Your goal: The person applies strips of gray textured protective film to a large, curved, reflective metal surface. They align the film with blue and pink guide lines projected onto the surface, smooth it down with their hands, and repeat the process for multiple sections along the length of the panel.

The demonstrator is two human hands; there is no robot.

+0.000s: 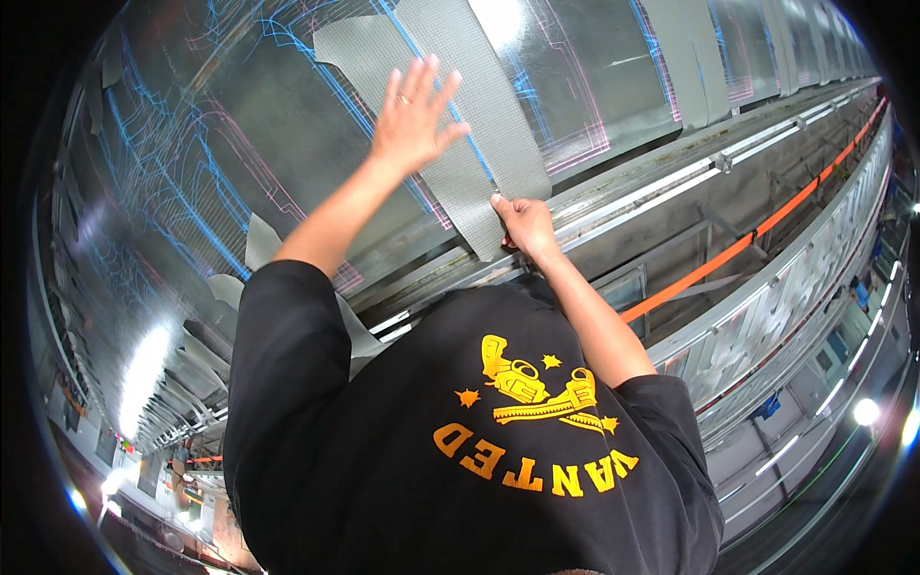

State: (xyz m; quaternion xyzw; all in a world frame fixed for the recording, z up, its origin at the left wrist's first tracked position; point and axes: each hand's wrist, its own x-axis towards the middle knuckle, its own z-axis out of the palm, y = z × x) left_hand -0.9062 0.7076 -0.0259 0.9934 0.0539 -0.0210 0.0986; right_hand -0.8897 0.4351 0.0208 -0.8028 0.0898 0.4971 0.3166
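Note:
My left hand [417, 120] is spread flat, fingers apart, over a grey, gridded sheet [460, 115] on a large metallic panel [259, 86] printed with blue and pink lines. A blue line runs along the sheet under and beside that hand. My right hand [517, 220] is closed at the sheet's lower end, near the panel's edge, thumb on top and curled fingers partly hidden, pinching the sheet.
More grey pieces [704, 67] lie along the panel to the right and at lower left. Below its edge run metal rails [661, 187], a long orange bar [728, 254] and a ribbed metal structure [738, 335]. Bright lamps shine at both sides.

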